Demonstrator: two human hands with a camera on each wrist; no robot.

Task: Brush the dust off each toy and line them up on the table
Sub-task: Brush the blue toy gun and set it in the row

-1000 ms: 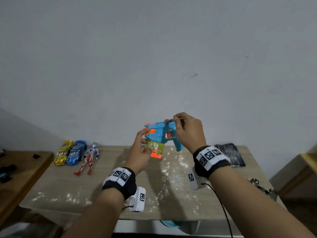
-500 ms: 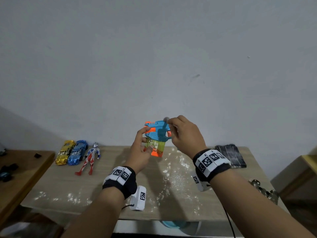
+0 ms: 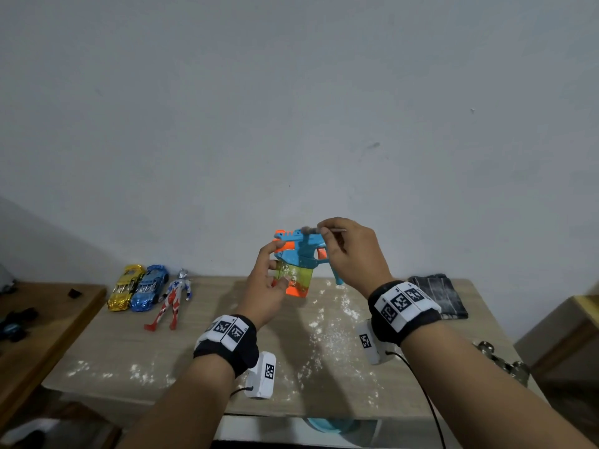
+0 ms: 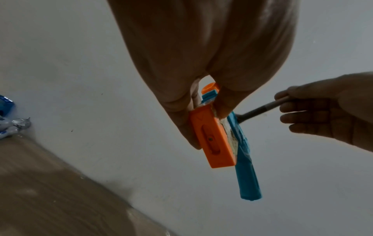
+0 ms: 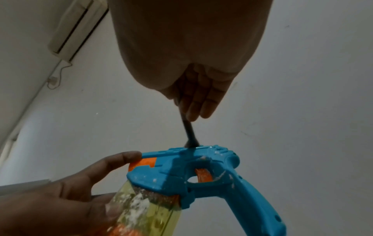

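A blue and orange toy water gun point(image 3: 299, 254) with a yellow-green tank is held up above the table point(image 3: 227, 345). My left hand point(image 3: 264, 286) grips it at the tank and muzzle. My right hand point(image 3: 351, 251) pinches a thin brush point(image 3: 312, 230), whose bristles touch the gun's top. White dust specks the tank point(image 5: 141, 207) and blue body point(image 5: 181, 164). The brush point(image 5: 189, 132) meets the top rail. From below, the gun's orange base point(image 4: 214, 137) and the brush point(image 4: 260, 110) show. A gold car point(image 3: 125, 286), a blue car point(image 3: 149, 286) and a hero figure point(image 3: 171, 298) lie in a row at the table's far left.
White powder point(image 3: 327, 322) is scattered across the table's middle and front. A folded dark cloth point(image 3: 437, 294) lies at the far right. A wooden side table point(image 3: 35, 322) with small dark items stands to the left. Metal objects point(image 3: 500, 361) sit off the right edge.
The brush has swept back along the gun's top: half a second ago the right hand covered the gun's rear, now it sits further right with the bristles on the top rail.
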